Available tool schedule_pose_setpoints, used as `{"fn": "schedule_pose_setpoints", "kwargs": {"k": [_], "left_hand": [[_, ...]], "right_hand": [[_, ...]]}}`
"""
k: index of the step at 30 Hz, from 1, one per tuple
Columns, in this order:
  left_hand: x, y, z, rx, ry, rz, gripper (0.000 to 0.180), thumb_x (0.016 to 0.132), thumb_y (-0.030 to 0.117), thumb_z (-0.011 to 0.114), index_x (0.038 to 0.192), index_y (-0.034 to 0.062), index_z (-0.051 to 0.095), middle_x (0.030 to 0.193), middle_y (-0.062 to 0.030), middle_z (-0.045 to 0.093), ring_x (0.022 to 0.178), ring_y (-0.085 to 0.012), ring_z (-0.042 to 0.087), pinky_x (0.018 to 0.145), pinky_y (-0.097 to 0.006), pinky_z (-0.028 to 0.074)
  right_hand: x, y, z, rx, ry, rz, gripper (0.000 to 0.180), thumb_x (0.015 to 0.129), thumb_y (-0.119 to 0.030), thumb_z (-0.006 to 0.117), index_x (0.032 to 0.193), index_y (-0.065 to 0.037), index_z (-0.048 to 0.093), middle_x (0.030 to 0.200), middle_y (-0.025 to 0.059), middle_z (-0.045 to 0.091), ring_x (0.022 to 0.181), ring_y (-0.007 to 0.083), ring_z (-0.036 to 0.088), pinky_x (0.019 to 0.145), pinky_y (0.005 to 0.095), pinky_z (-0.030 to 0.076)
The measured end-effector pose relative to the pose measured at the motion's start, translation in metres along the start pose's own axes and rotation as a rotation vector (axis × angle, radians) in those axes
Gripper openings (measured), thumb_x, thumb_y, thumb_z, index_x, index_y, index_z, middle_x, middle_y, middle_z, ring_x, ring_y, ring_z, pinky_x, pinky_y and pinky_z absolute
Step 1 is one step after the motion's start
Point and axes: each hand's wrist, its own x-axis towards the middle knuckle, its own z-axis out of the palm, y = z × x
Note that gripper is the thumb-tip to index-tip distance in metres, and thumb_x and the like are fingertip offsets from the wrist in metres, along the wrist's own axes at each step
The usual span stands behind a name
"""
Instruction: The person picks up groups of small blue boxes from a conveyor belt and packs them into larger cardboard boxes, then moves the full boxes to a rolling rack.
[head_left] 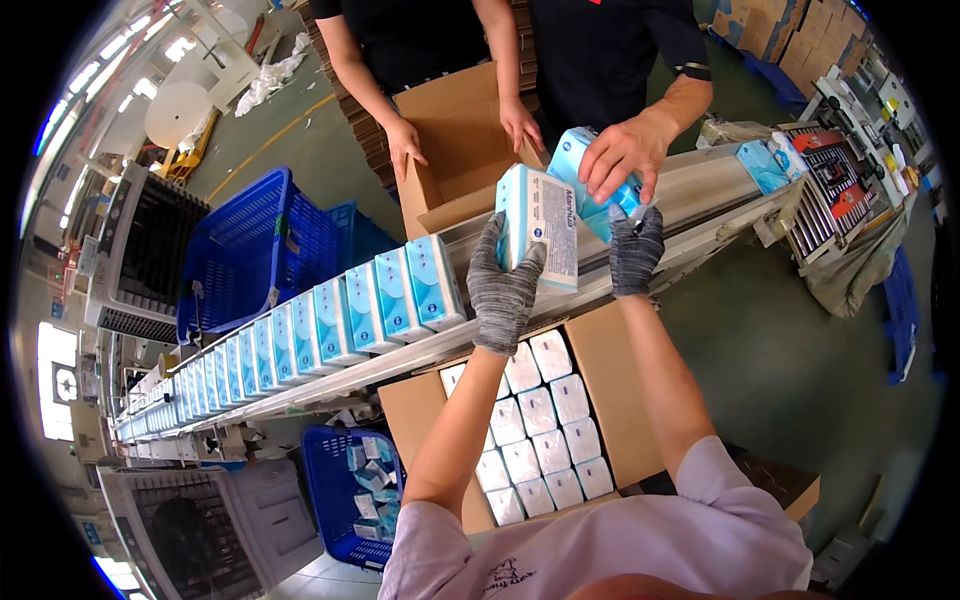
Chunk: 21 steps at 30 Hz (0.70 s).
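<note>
My left hand [505, 290], in a grey knitted glove, grips a white and light-blue tissue pack [540, 225] by its lower left side, thumb across its printed face. The pack is tilted above the conveyor. My right hand [637, 252], gloved the same way, has its fingers closed at the lower right end of blue tissue packaging [598, 220]. A co-worker's bare hand [628, 158] grasps that packaging from above. Below my forearms stands an open carton [615, 390] with rows of white-ended packs [537, 412], partly hidden by my left arm.
A long conveyor [690, 195] crosses the view, carrying a row of upright tissue packs [360, 305] on the left. Another person holds an open carton [455, 150] beyond it. Blue baskets [285, 225] stand at left; a lower blue basket [325, 500] contains loose packs.
</note>
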Motion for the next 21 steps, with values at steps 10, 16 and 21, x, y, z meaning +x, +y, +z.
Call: {"fn": "schedule_pose_setpoints", "kwargs": {"k": [10,16,21], "left_hand": [[-0.004,0.006,0.006,0.155,-0.045,0.170,0.055,0.068,0.013,0.072,0.117,0.0027,0.050,0.106,-0.0138,0.056,0.094,-0.0199,0.054,0.080,-0.031,0.046],[-0.013,0.029,0.033,0.263,-0.153,0.368,0.051,0.067,0.009,0.070,0.114,0.0035,0.052,0.101,-0.0137,0.058,0.089,-0.0203,0.056,0.078,-0.031,0.045],[-0.009,0.014,0.042,0.314,-0.226,0.487,0.049,0.068,0.011,0.069,0.115,0.0071,0.053,0.099,-0.0127,0.056,0.088,-0.0221,0.054,0.078,-0.033,0.044]], "right_hand": [[-0.022,-0.022,-0.026,0.025,-0.273,-0.070,0.036,0.089,-0.028,0.046,0.112,0.000,0.048,0.110,0.0133,0.049,0.102,0.0226,0.047,0.090,0.0323,0.035],[0.019,-0.052,-0.025,-0.061,-0.499,-0.494,0.037,0.088,-0.025,0.046,0.120,-0.006,0.047,0.116,0.0157,0.047,0.106,0.0303,0.043,0.094,0.0381,0.033],[0.049,-0.013,-0.064,-0.117,-0.537,-0.364,0.032,0.085,-0.025,0.051,0.110,-0.005,0.054,0.106,0.0164,0.053,0.101,0.0306,0.048,0.091,0.0373,0.037]]}}
